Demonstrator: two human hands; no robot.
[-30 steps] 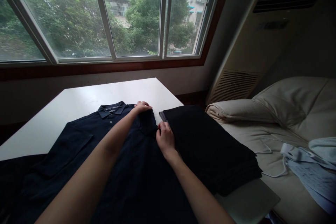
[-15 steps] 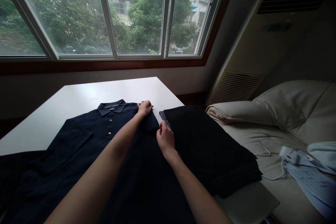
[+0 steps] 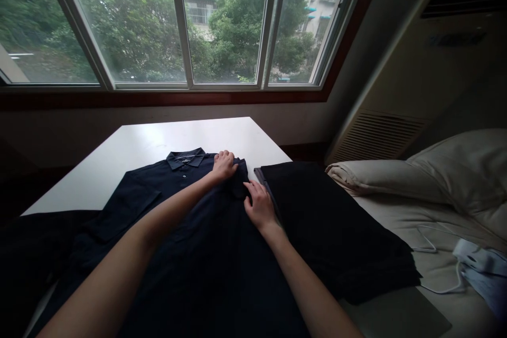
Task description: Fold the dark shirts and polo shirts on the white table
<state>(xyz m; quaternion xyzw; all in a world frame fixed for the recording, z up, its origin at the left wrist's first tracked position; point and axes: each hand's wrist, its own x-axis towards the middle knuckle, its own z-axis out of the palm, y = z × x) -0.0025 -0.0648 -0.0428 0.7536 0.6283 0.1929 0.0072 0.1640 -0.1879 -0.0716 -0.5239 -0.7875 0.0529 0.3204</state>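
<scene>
A dark navy polo shirt lies spread on the white table, its collar at the far end and a chest pocket at the left. My left hand grips the shirt's shoulder beside the collar. My right hand pinches the shirt's right edge, where the cloth is folded over. That edge lies next to a folded stack of black clothing. Both my forearms lie across the shirt and hide its middle.
The white table runs towards the window. A grey slab, possibly a laptop, lies under the black stack. To the right is a bed with a cream pillow, a white cable and pale blue cloth. A wall air-conditioning unit stands behind.
The view has swung so the table sits further right. The raised fold at the shirt's shoulder has flattened, and my right hand has shifted slightly down along the shirt's edge.
</scene>
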